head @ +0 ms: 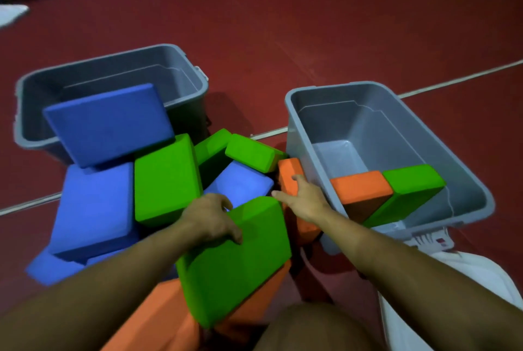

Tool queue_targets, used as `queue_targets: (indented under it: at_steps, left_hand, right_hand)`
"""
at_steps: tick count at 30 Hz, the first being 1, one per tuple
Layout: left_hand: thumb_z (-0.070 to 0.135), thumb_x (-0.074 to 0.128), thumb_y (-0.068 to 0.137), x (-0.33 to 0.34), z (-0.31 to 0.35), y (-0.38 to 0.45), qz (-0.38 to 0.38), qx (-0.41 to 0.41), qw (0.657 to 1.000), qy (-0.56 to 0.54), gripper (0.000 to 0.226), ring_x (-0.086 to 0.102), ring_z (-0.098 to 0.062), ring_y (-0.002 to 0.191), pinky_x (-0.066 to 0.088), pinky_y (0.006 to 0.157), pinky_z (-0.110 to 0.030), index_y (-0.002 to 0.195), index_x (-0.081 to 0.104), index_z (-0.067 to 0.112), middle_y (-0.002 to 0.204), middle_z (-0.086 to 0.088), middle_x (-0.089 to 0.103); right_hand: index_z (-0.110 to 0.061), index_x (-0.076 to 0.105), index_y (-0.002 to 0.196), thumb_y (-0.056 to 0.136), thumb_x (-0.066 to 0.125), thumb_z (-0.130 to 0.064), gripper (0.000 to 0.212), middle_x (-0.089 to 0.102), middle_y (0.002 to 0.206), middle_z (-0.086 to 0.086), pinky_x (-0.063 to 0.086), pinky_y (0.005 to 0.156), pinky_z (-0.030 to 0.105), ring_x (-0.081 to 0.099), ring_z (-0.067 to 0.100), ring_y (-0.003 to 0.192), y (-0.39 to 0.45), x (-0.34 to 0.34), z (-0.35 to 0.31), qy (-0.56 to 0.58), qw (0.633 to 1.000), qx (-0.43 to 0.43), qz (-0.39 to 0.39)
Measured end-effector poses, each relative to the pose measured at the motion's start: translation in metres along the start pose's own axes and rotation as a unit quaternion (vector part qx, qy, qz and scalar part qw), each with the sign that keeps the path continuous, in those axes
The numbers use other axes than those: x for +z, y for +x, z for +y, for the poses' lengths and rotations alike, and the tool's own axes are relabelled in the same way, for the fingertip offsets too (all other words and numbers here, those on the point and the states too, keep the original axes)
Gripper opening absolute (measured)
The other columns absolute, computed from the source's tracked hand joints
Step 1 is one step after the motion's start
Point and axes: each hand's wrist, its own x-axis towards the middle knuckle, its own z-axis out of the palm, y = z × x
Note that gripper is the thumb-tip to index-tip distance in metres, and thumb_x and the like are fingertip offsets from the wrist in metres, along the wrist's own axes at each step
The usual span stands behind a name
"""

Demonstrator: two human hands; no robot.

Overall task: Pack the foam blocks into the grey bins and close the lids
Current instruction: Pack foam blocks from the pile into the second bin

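Observation:
A heap of blue, green and orange foam blocks lies on the red floor between two open grey bins. My left hand [210, 216] grips the top edge of a large green block [240, 263] at the front of the heap. My right hand [304, 198] curls its fingers round an orange block [290, 173] standing beside the right bin's wall. The right bin [464, 169] holds an orange block [360, 188] and a green block [410, 186]. The left bin [181, 67] has a blue block [110, 121] leaning over its front rim.
A white lid [481, 280] lies on the floor at the front right, partly under the right bin. My knee [311, 328] shows at the bottom. White floor lines cross the red floor. A dark object and something white sit at the far left.

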Motion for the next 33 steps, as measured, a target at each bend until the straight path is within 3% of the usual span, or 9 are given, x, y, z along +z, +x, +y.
queue_targets:
  at_steps: [3,5,10,15,19,21,26,30,33]
  left_hand:
    - [0.045,0.092,0.051,-0.044,-0.009,-0.015,0.024,0.011,0.999,0.02,0.085,0.062,-0.016,0.106,0.048,0.086,-0.022,0.128,0.061,0.023,0.122,0.004,0.065]
    - [0.045,0.091,0.052,-0.056,-0.017,-0.026,0.049,0.022,0.998,0.044,0.081,0.062,-0.016,0.1,0.047,0.08,-0.021,0.125,0.062,0.027,0.119,0.005,0.066]
    - [0.045,0.092,0.043,-0.048,-0.036,-0.035,0.068,0.052,0.993,0.079,0.087,0.062,-0.022,0.098,0.051,0.08,-0.028,0.122,0.056,0.034,0.11,-0.003,0.065]
    - [0.044,0.09,0.049,-0.047,-0.042,-0.033,0.06,0.066,0.992,0.089,0.082,0.063,-0.022,0.094,0.053,0.076,-0.031,0.121,0.051,0.034,0.107,-0.001,0.07]
    - [0.064,0.085,0.05,-0.042,-0.042,-0.032,0.07,0.052,0.992,0.092,0.076,0.055,-0.023,0.083,0.048,0.07,-0.032,0.105,0.047,0.028,0.086,0.002,0.059]
    - [0.069,0.08,0.052,-0.038,-0.04,-0.031,0.075,0.056,0.991,0.091,0.075,0.058,-0.025,0.085,0.05,0.071,-0.034,0.104,0.045,0.028,0.085,0.003,0.058]
    - [0.069,0.069,0.045,-0.036,-0.032,-0.029,0.041,0.063,0.99,0.117,0.104,0.061,-0.029,0.107,0.054,0.087,-0.044,0.139,0.035,0.042,0.116,-0.004,0.063]
    - [0.072,0.06,0.031,-0.039,-0.024,-0.034,0.033,0.052,0.989,0.134,0.104,0.06,-0.03,0.109,0.053,0.09,-0.047,0.129,0.049,0.04,0.115,-0.005,0.058]
    - [0.071,0.067,0.036,-0.044,-0.017,-0.039,0.06,0.057,0.988,0.13,0.096,0.06,-0.031,0.102,0.054,0.086,-0.045,0.123,0.046,0.037,0.108,-0.006,0.057]
  right_hand:
    - [-0.013,0.045,0.142,0.092,0.057,-0.055,0.067,0.057,0.135,0.019,0.041,0.098,0.035,0.052,0.035,0.125,-0.004,0.005,-0.003,0.046,0.998,0.027,0.026]
    - [-0.01,0.045,0.142,0.091,0.058,-0.053,0.068,0.055,0.139,0.018,0.04,0.1,0.035,0.05,0.035,0.127,-0.005,0.008,-0.001,0.039,0.998,0.036,0.041]
    - [-0.004,0.038,0.142,0.086,0.066,-0.05,0.078,0.053,0.135,0.024,0.043,0.098,0.041,0.051,0.04,0.124,-0.014,0.022,0.013,-0.04,0.994,0.102,0.029]
    - [-0.004,0.041,0.13,0.073,0.077,-0.043,0.077,0.052,0.128,0.024,0.039,0.101,0.042,0.047,0.041,0.12,-0.022,0.041,0.029,-0.174,0.98,0.09,0.042]
    - [-0.015,0.038,0.132,0.072,0.076,-0.038,0.075,0.042,0.134,0.018,0.044,0.095,0.046,0.044,0.041,0.117,-0.03,0.056,0.035,-0.254,0.962,0.087,0.046]
    - [-0.019,0.035,0.133,0.075,0.072,-0.03,0.07,0.036,0.137,0.019,0.048,0.089,0.045,0.048,0.044,0.113,-0.032,0.06,0.036,-0.247,0.964,0.09,0.048]
    - [-0.015,0.036,0.133,0.073,0.071,-0.03,0.071,0.046,0.123,0.027,0.045,0.092,0.042,0.049,0.044,0.11,-0.034,0.056,0.033,-0.189,0.972,0.116,0.074]
    - [-0.017,0.037,0.136,0.074,0.073,-0.041,0.075,0.041,0.127,0.02,0.046,0.093,0.043,0.053,0.044,0.109,-0.042,0.047,0.009,-0.139,0.976,0.121,0.115]
    - [-0.014,0.043,0.135,0.076,0.073,-0.042,0.072,0.04,0.124,0.017,0.046,0.092,0.041,0.056,0.042,0.105,-0.05,0.036,-0.007,-0.116,0.979,0.091,0.141]
